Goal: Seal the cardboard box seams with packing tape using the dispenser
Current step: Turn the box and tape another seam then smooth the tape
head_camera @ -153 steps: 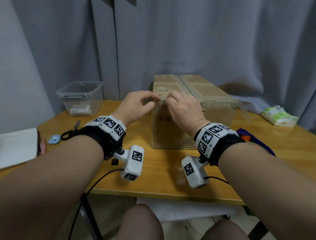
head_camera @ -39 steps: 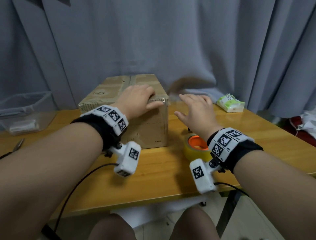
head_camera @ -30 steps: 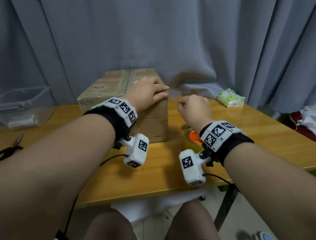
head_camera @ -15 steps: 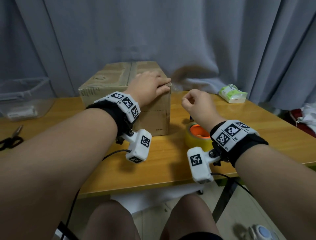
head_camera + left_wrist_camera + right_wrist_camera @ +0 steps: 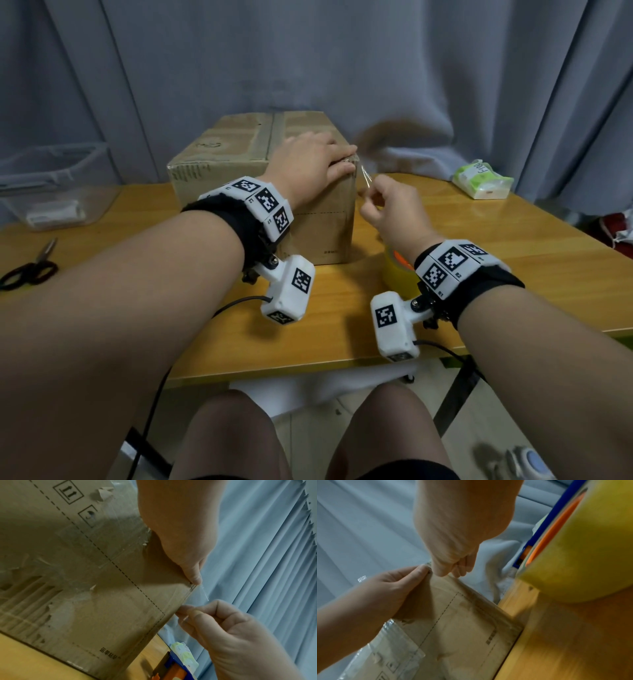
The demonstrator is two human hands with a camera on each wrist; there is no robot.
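On the yellow wooden table stands the brown cardboard box, the left hand flat on its top right corner with fingers straight, the right hand beside that corner pinching a clear tape strip, the yellow tape roll near the box's right side.

An improvised packing or data-recording station in a plain indoor room, not a fitted workshop. A wooden table stands against full-height grey curtains across the upper frame. Loose desk items lie on it: scissors and a clear plastic bin at left, a tissue pack at right.
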